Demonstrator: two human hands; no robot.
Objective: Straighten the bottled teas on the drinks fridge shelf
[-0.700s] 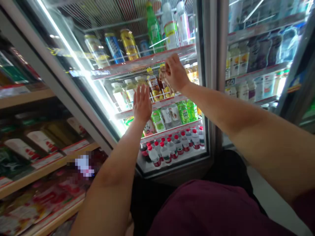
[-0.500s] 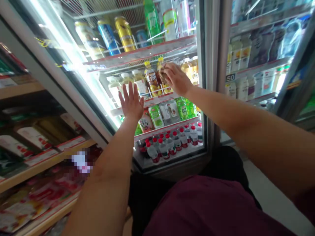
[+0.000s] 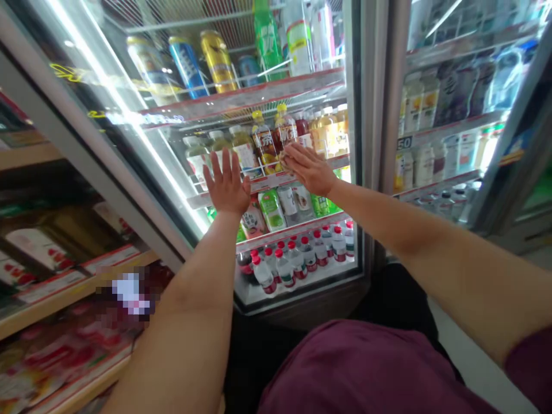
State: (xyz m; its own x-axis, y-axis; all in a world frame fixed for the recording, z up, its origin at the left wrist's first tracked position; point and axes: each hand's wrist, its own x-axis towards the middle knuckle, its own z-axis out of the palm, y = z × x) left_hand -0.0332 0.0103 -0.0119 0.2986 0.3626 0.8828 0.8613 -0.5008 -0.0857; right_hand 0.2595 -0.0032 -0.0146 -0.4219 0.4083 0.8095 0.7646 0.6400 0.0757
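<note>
My left hand [image 3: 227,184] lies flat with fingers spread against the glass door [image 3: 202,118] of a lit drinks fridge. My right hand [image 3: 313,169] presses a small brownish cloth [image 3: 286,163] against the same glass, to the right of my left hand. Most of the cloth is hidden under the palm and fingers. Behind the glass, close to my right hand, stand yellow-capped tea bottles [image 3: 285,129]. Pale-capped bottles [image 3: 244,146] show behind my left fingertips.
Cans [image 3: 218,60] and a green bottle [image 3: 266,40] fill the upper fridge shelf; red-capped water bottles [image 3: 284,267] stand at the bottom. A second fridge [image 3: 448,126] is at the right. Wooden shelves [image 3: 81,279] with packaged goods stand close on the left.
My right hand has slid down the glass with the cloth, from the yellow caps to the shelf edge below. My left hand stays spread on the glass. The view has shifted slightly.
</note>
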